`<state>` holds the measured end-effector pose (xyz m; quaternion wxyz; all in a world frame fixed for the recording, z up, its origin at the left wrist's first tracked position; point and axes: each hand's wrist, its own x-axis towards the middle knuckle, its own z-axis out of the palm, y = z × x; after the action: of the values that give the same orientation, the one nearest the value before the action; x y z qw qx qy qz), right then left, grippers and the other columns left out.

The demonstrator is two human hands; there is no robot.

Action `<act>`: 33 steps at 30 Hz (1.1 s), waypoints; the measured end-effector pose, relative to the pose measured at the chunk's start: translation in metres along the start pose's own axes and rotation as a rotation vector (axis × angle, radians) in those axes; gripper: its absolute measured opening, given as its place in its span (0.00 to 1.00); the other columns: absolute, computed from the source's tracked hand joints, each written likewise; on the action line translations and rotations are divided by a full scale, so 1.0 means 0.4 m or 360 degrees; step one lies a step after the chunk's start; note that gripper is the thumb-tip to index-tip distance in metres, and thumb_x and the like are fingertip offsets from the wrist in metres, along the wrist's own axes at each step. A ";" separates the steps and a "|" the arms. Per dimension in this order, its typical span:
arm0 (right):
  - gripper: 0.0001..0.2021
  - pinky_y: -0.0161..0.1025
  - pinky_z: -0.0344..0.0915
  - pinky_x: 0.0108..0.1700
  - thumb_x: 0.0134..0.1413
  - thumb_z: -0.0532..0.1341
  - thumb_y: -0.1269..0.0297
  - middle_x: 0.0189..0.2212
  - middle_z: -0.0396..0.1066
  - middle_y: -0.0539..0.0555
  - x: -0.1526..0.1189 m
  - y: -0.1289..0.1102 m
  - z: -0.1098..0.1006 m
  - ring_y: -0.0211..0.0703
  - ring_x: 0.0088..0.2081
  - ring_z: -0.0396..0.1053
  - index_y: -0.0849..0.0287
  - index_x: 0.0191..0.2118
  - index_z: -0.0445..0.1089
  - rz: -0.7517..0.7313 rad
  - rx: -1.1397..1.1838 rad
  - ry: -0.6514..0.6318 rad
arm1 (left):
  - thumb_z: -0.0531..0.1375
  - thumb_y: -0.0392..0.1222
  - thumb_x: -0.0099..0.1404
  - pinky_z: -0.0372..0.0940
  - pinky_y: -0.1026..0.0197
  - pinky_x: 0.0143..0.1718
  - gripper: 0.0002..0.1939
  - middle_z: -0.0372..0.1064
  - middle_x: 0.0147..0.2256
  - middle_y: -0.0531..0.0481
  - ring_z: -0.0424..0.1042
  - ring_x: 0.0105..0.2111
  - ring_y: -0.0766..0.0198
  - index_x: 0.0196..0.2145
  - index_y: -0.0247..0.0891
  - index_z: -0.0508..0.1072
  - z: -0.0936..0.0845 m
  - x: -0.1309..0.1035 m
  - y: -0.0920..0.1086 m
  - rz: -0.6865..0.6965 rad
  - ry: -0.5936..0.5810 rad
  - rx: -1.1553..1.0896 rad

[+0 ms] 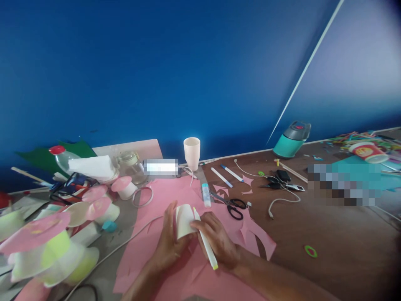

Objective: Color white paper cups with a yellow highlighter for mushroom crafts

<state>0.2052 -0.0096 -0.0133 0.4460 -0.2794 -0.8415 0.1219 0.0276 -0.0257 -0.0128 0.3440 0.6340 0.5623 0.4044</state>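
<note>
Head view: the marker (208, 248) slants, its yellow tip pointing forward and left beside the cup (184, 221), tail toward the wrist. A jar (128, 165) stands beyond, contents unclear to me. The left grip (171, 241) clasps the cup over pink paper (175, 190); the right grip (220, 240) holds the marker mid-barrel, both ends protruding.

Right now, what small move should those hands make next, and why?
Probably turn the marker so its yellow tip meets the white cup: the right hand grips the marker close beside the cup, the left hand holds the cup, and the side in view looks plain white.
</note>
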 end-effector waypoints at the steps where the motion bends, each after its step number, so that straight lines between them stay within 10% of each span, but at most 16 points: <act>1: 0.14 0.44 0.60 0.34 0.58 0.48 0.72 0.28 0.59 0.52 0.002 -0.001 -0.003 0.45 0.31 0.58 0.56 0.49 0.61 -0.0025 -0.0025 -0.0038 | 0.61 0.48 0.57 0.46 0.41 0.61 0.42 0.42 0.64 0.37 0.43 0.64 0.46 0.63 0.40 0.43 0.002 0.000 0.000 0.0010 -0.0020 0.0024; 6: 0.16 0.44 0.61 0.35 0.55 0.50 0.75 0.30 0.62 0.53 0.000 -0.018 -0.002 0.45 0.32 0.59 0.57 0.50 0.60 -0.0007 0.0186 0.0065 | 0.60 0.42 0.55 0.51 0.41 0.59 0.41 0.48 0.62 0.34 0.50 0.62 0.45 0.62 0.36 0.46 0.015 0.004 -0.018 -0.0072 0.0005 0.0073; 16: 0.19 0.30 0.49 0.18 0.56 0.56 0.46 0.15 0.56 0.44 0.007 -0.008 0.027 0.31 0.17 0.52 0.59 0.38 0.67 0.1290 0.1600 0.0305 | 0.55 0.43 0.59 0.58 0.42 0.55 0.30 0.60 0.54 0.33 0.61 0.55 0.46 0.57 0.32 0.55 0.019 0.018 -0.047 0.0125 0.0028 0.0297; 33: 0.18 0.29 0.46 0.18 0.49 0.62 0.47 0.15 0.59 0.45 0.017 -0.011 0.031 0.29 0.17 0.52 0.60 0.30 0.68 0.1510 0.1714 0.0307 | 0.58 0.43 0.58 0.61 0.43 0.51 0.27 0.62 0.50 0.37 0.64 0.50 0.48 0.54 0.35 0.58 0.016 0.020 -0.027 0.0144 0.0009 0.0312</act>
<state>0.1904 -0.0085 -0.0137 0.4932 -0.3657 -0.4098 0.6747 0.0288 -0.0164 -0.0242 0.2601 0.6884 0.5708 0.3642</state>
